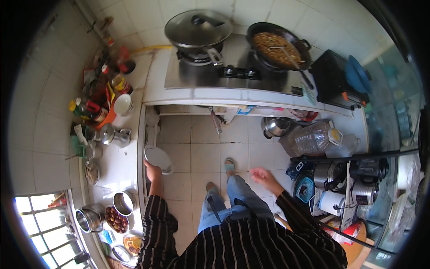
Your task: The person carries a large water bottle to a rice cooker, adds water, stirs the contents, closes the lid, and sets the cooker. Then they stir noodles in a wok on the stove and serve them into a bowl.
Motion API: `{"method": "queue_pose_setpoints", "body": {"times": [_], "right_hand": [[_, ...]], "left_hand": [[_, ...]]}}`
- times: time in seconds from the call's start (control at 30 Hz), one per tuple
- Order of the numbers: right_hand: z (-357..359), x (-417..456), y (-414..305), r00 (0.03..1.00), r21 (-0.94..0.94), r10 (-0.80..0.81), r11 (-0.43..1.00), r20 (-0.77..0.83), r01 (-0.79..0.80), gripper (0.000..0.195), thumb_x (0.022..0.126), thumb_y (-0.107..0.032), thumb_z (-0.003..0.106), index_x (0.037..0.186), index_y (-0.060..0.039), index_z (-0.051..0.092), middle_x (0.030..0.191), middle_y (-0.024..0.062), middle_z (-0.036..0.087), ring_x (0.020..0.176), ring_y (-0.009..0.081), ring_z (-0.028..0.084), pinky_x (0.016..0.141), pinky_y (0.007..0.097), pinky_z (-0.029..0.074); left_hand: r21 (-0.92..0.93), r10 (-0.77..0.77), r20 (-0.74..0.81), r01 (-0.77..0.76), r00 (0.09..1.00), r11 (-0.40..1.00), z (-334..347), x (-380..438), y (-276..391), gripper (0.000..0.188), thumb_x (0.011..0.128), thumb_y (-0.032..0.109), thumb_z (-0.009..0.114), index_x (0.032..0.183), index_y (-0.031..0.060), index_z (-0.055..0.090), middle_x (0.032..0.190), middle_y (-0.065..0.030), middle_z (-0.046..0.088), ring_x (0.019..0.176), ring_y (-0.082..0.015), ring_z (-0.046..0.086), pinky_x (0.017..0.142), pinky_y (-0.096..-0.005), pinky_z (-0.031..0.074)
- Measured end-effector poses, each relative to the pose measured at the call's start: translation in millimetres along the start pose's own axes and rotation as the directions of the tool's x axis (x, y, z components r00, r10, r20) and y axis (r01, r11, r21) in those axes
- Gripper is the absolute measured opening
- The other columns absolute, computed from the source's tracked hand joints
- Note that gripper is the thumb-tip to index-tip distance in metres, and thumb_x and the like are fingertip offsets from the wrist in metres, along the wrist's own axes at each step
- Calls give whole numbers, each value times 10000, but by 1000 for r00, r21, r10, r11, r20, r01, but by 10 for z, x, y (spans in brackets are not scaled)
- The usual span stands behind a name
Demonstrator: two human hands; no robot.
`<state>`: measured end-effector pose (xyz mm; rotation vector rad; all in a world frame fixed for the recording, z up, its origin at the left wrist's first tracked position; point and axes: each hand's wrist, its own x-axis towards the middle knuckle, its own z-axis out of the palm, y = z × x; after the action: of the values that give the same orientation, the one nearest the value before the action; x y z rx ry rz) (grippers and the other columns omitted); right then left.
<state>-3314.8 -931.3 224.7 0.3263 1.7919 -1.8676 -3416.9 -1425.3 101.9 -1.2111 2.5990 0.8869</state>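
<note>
My left hand (153, 172) grips the near edge of a white plate (159, 160), which is tilted beside the left counter's front edge. To the right of my legs, my right hand (262, 178) hangs over the tiled floor with nothing in it, its fingers slightly blurred. Ahead, a covered pan (199, 29) stands on the left burner of the steel gas stove (198, 79). On the right burner a black wok (297, 42) holds browned, chopped food (273, 47), and a long-handled spatula (291, 60) lies across it.
Bottles, a white bowl (123, 104), a metal pot (123, 203) and a bowl of reddish-brown round fruit (116, 219) crowd the left counter (134, 141). A black oven (331, 75) stands right of the stove. Beneath are a steel pot (277, 126) and a plastic jug (312, 137); a loaded rack (336, 159) lies right.
</note>
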Motion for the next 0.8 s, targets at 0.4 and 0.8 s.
{"method": "queue_pose_setpoints", "body": {"times": [0.4, 0.8], "right_hand": [[-2579, 1140, -2606, 466, -977, -860, 203, -210, -65, 381, 704, -159, 754, 1011, -73, 545, 1078, 158, 503, 972, 381, 525, 818, 443, 448], [-3938, 1583, -3787, 546, -997, -838, -48, 3, -68, 332, 847, -213, 578, 1162, -108, 574, 850, 141, 593, 751, 337, 616, 633, 441, 499]], "left_hand": [[674, 412, 122, -380, 903, 634, -372, -488, 1137, 737, 860, -11, 470, 1466, 243, 134, 1128, -211, 550, 880, -326, 648, 734, -402, 543], [-838, -194, -57, 58, 979, 543, 76, -2148, 1818, 687, 755, -37, 404, 1383, 203, 263, 1296, -139, 409, 1046, -338, 553, 752, -472, 560]]}}
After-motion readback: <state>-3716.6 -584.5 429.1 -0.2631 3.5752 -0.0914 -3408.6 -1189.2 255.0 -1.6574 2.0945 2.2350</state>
